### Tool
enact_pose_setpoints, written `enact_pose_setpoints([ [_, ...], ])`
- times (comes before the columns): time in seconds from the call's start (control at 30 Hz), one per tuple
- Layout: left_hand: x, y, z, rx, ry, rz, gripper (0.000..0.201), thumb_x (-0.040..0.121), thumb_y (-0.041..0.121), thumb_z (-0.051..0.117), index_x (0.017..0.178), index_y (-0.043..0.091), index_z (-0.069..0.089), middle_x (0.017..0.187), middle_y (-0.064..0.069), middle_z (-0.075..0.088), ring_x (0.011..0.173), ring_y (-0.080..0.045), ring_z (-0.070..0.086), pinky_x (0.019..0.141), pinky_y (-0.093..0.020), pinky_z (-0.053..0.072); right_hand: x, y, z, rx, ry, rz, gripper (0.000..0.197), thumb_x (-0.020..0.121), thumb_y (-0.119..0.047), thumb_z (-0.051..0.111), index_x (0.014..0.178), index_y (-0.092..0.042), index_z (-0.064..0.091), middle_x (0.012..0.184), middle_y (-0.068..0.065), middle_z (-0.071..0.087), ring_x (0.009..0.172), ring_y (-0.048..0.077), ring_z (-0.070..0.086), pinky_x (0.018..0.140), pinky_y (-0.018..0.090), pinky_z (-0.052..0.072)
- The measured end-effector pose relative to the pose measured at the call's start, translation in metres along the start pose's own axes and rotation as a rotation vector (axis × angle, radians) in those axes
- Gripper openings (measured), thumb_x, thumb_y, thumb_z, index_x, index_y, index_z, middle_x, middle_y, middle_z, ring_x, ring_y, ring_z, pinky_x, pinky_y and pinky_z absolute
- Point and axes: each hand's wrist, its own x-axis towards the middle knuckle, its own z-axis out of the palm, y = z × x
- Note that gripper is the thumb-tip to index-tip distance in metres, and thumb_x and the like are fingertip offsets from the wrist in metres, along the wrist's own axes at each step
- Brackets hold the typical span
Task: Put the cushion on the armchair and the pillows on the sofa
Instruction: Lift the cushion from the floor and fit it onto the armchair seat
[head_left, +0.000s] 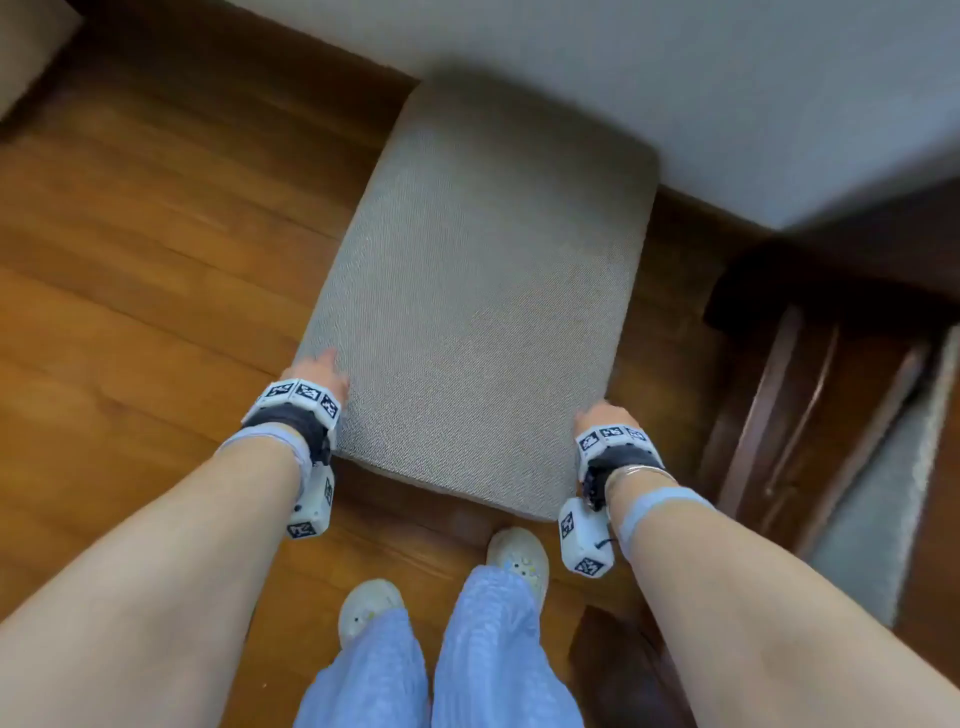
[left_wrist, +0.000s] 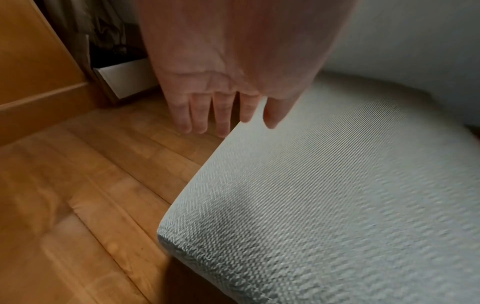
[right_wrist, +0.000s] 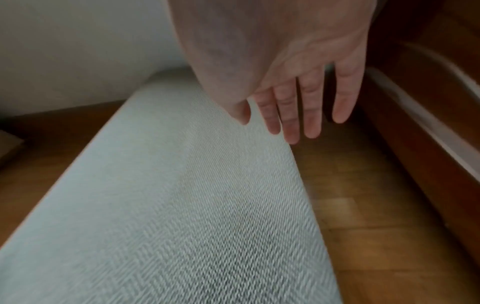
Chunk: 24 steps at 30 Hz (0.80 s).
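cushion (head_left: 478, 291): coarse woven matt cloth | floor (head_left: 156, 234): seemingly satin-finished wood

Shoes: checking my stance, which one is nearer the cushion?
The right shoe, set forward by the near edge of the cushion; the left shoe sits further back.

Whether the fingers (left_wrist: 223, 115) touch the cushion (left_wrist: 337, 185) cannot be told; beyond them, the cushion's far end is blurred.
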Motion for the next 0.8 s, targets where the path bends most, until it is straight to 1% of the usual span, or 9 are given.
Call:
enact_pose_setpoints([
  [0.03,0.008,-0.002,0.006,0.005,0.015,-0.013,0.052,0.099,0.027,0.038,0.148,0.016,0.025,0.133,-0.024,0.051,0.119,-0.039,0.053,0.093,-0.043,0.048,0.01,-0.003,0.011,0.048,0.017,0.06,0.039,0.097,-0.023,0.042,0.127,0.0,0.051,0.132,0.02,0.054,0.121,0.037,0.052,0.1,0.041,0.043],
  [0.1,0.03,-0.008,0.021,-0.019,0.043,-0.038,0.055,0.099,0.034,0.036,0.15,0.019,0.021,0.137,-0.026,0.045,0.124,-0.041,0.046,0.099,-0.047,0.043,0.035,-0.003,0.034,0.16,0.051,0.166,0.049,0.097,-0.036,0.038,0.133,-0.004,0.044,0.135,0.018,0.05,0.125,0.037,0.047,0.102,0.046,0.039],
  [0.23,0.072,-0.024,0.05,-0.14,0.048,-0.098,0.06,0.097,0.047,0.028,0.151,0.029,0.008,0.145,-0.028,0.034,0.131,-0.045,0.037,0.107,-0.053,0.034,0.073,-0.004,0.072,0.332,0.13,0.257,0.068,0.093,-0.055,0.037,0.138,-0.005,0.035,0.141,0.019,0.042,0.129,0.039,0.041,0.104,0.051,0.032],
  [0.33,0.09,-0.03,0.065,-0.267,0.045,-0.125,0.064,0.095,0.052,0.026,0.151,0.032,0.0,0.147,-0.031,0.03,0.131,-0.048,0.036,0.108,-0.058,0.031,0.091,-0.004,0.09,0.422,0.181,0.273,0.082,0.09,-0.062,0.038,0.147,-0.005,0.021,0.146,0.021,0.034,0.131,0.041,0.038,0.103,0.05,0.033],
  [0.43,0.1,-0.032,0.072,-0.387,0.049,-0.167,0.067,0.093,0.059,0.024,0.15,0.036,-0.003,0.153,-0.027,0.019,0.136,-0.047,0.03,0.11,-0.059,0.025,0.101,-0.006,0.109,0.604,0.226,0.255,0.084,0.09,-0.06,0.04,0.151,-0.012,0.008,0.146,0.024,0.031,0.127,0.044,0.042,0.101,0.049,0.035],
  [0.53,0.112,-0.031,0.073,-0.494,0.088,-0.191,0.071,0.089,0.065,0.024,0.149,0.039,-0.002,0.153,-0.027,0.018,0.136,-0.048,0.03,0.111,-0.06,0.024,0.109,-0.008,0.117,0.737,0.284,0.294,0.085,0.085,-0.067,0.041,0.147,-0.014,0.016,0.142,0.024,0.036,0.126,0.043,0.043,0.101,0.051,0.035],
  [0.6,0.117,-0.028,0.074,-0.547,0.111,-0.22,0.072,0.088,0.067,0.024,0.149,0.039,0.001,0.153,-0.025,0.019,0.136,-0.047,0.031,0.111,-0.06,0.025,0.114,-0.008,0.117,0.783,0.291,0.342,0.09,0.079,-0.074,0.041,0.14,-0.009,0.027,0.137,0.022,0.043,0.124,0.039,0.045,0.102,0.05,0.037],
  [0.67,0.116,-0.026,0.075,-0.568,0.127,-0.228,0.071,0.088,0.067,0.024,0.149,0.039,0.003,0.152,-0.023,0.021,0.135,-0.046,0.031,0.111,-0.058,0.026,0.116,-0.008,0.116,0.819,0.286,0.369,0.093,0.076,-0.077,0.04,0.135,-0.005,0.033,0.133,0.021,0.048,0.122,0.037,0.049,0.101,0.048,0.039],
  [0.8,0.117,-0.027,0.075,-0.625,0.148,-0.244,0.074,0.087,0.067,0.028,0.15,0.034,0.01,0.152,-0.019,0.023,0.135,-0.044,0.033,0.108,-0.057,0.028,0.116,-0.007,0.116,0.854,0.24,0.339,0.093,0.08,-0.074,0.039,0.141,-0.005,0.029,0.139,0.022,0.046,0.127,0.037,0.047,0.102,0.046,0.036],
])
